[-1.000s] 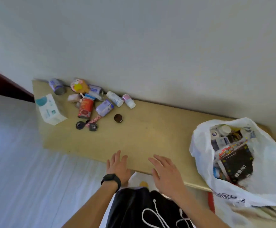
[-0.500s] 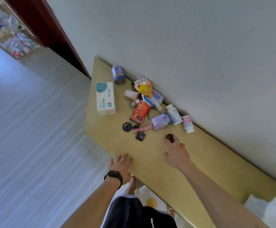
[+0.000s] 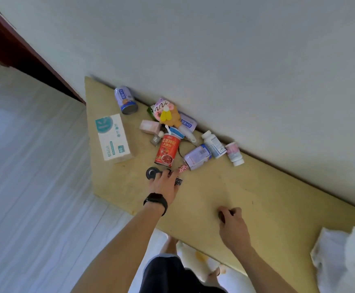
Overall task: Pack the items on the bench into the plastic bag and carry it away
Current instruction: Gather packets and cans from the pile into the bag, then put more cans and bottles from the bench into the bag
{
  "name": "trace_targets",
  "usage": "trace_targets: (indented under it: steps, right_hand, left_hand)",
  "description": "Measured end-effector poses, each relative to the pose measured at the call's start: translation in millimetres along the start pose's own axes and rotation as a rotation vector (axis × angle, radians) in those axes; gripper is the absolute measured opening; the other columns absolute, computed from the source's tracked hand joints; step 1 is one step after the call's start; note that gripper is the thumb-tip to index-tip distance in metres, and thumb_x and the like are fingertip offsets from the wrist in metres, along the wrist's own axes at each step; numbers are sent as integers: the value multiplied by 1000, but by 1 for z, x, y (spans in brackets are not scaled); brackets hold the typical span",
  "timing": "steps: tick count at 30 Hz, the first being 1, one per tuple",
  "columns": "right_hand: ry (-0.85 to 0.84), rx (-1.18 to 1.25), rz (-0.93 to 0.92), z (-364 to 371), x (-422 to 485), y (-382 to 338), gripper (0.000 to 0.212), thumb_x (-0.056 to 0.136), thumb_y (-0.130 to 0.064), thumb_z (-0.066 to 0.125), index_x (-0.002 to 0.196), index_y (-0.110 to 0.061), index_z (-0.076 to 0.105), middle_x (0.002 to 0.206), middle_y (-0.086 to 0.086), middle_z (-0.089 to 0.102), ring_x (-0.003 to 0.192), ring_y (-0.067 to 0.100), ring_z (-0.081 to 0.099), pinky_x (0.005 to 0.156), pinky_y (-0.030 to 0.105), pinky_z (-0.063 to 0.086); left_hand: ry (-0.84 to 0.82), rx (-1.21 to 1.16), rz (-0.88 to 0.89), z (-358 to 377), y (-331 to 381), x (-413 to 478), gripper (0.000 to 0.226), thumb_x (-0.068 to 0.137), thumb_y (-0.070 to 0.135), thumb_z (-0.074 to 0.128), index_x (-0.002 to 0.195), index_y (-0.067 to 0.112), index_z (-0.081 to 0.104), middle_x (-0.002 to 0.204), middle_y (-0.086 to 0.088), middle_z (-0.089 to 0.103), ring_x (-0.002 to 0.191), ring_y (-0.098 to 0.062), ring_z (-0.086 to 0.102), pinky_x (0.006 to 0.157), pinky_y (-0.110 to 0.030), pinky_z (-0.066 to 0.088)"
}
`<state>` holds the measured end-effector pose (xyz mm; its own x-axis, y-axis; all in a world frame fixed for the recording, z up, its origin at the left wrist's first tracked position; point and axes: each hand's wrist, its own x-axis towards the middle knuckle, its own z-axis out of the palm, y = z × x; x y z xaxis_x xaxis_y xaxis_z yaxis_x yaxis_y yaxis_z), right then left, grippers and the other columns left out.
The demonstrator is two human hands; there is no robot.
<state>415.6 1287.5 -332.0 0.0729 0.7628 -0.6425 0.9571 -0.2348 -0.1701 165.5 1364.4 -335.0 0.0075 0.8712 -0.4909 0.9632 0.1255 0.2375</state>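
The wooden bench (image 3: 267,199) carries a cluster of items by the wall: a red can (image 3: 167,152), a blue can (image 3: 125,100), a tissue box (image 3: 113,138), white pill bottles (image 3: 213,144) and a plush toy (image 3: 167,113). My left hand (image 3: 165,183) lies over a pink strap (image 3: 182,168), between a black disc (image 3: 152,173) and a small black square item (image 3: 178,181); whether its fingers grip is unclear. My right hand (image 3: 233,226) is curled round a small dark round item (image 3: 222,216) above the bench's middle. The white plastic bag (image 3: 339,252) shows at the lower right edge.
A grey wall runs along the bench's far side. A dark red door frame (image 3: 13,45) stands at the upper left. Pale plank floor (image 3: 35,187) lies left of the bench. My legs and feet are below its near edge.
My right hand picked the dark round item from beside the cluster and drew it back toward the bag. My left hand moved from the bench's near edge up onto the strap.
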Motion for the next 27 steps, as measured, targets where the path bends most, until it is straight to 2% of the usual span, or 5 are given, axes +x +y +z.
trace_targets:
  steps: [4, 9, 16, 22, 27]
  right_hand:
    - [1, 58, 81, 13, -25, 16, 37, 96, -22, 50, 133, -26, 51, 121, 6, 36, 90, 29, 61, 81, 35, 53]
    - [16, 106, 98, 19, -35, 22, 38, 96, -23, 50, 134, -27, 51, 120, 5, 35, 90, 29, 61, 83, 36, 53]
    - [-57, 159, 48, 13, -31, 33, 37, 95, -23, 52, 131, -29, 50, 121, 4, 33, 85, 28, 60, 83, 35, 53]
    - [-109, 519, 33, -7, -55, 62, 34, 93, -28, 63, 125, -35, 55, 112, 2, 45, 83, 12, 51, 68, 10, 38]
    - [-18, 814, 62, -34, -114, 100, 32, 87, -26, 70, 107, -48, 60, 111, -6, 59, 85, 9, 63, 73, 15, 43]
  left_hand:
    - [-55, -85, -44, 11, 12, -4, 42, 91, 40, 60, 127, 24, 46, 126, 1, 54, 113, -27, 53, 86, -42, 49]
    - [-141, -260, -164, 29, 30, -19, 47, 88, 37, 66, 126, 14, 49, 129, -8, 44, 111, -31, 53, 97, -39, 43]
    - [-148, -230, -166, 51, 51, -43, 42, 89, 36, 64, 120, 12, 52, 132, -9, 38, 107, -31, 54, 94, -39, 47]
    - [-184, -125, -41, 58, 81, -59, 38, 88, 38, 62, 116, 13, 53, 126, -7, 43, 94, -29, 61, 80, -34, 48]
    - [-178, -221, -26, 50, 115, -82, 35, 79, 45, 66, 104, 21, 60, 108, 2, 50, 79, -19, 57, 72, -30, 49]
